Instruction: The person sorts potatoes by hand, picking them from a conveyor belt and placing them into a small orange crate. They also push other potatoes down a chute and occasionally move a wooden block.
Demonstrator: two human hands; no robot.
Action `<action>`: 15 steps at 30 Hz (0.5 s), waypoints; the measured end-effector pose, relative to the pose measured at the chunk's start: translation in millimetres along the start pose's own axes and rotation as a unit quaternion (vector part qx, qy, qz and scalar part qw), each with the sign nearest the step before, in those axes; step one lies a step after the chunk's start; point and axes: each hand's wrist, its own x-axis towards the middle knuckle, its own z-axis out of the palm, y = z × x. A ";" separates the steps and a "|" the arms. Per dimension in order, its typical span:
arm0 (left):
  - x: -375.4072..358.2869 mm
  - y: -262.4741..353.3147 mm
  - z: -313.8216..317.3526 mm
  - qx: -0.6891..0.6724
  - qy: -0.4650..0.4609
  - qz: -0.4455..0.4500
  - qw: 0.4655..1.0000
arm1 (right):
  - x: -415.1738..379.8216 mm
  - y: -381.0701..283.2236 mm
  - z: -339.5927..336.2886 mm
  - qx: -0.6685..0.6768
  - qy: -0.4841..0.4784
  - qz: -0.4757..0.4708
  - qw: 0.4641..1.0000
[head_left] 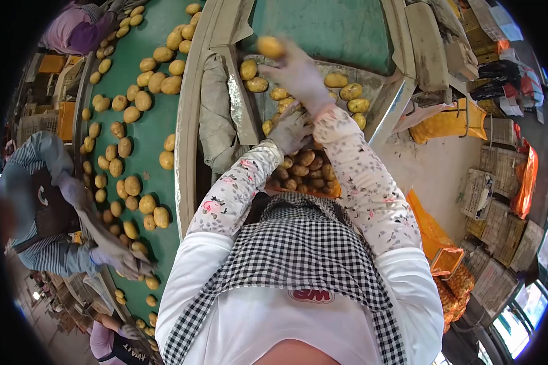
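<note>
My right hand (pixel 301 79), in a pale glove, is raised over the metal chute (pixel 371 76) with its fingers around a yellow potato (pixel 270 47). Both hand and potato are blurred by motion. My left hand (pixel 291 129), in a greyish glove, lies lower down, partly behind my right forearm. Its visible fingers look stretched out, close to the potatoes at the chute's lower end; what lies beneath its palm is hidden. Several loose potatoes (pixel 351 92) lie on the chute around my hands. Below them, in front of my apron, browner potatoes (pixel 304 169) fill an orange mesh bag (pixel 335 191).
Left of me runs a green conveyor belt (pixel 155 115) carrying many potatoes. A gloved co-worker (pixel 42 201) reaches over it; other people stand farther along. A cloth-wrapped post (pixel 218 115) borders the chute. To the right are filled mesh bags (pixel 450 125) and crates (pixel 478 193).
</note>
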 end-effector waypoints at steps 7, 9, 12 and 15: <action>-23.3 19.4 -15.1 0.009 -0.074 -0.031 0.997 | 23.6 16.1 79.0 -0.322 -0.220 0.037 0.920; -32.4 14.6 -4.9 0.030 -0.085 -0.024 0.996 | 16.0 37.2 92.5 -0.292 -0.146 -0.014 0.945; -36.8 17.4 -19.4 0.019 -0.110 0.000 0.994 | -2.0 58.4 88.1 -0.100 -0.137 0.024 0.985; -34.3 21.0 -28.0 -0.156 -0.003 -0.059 0.986 | -17.9 60.6 79.1 0.317 -0.125 0.117 0.933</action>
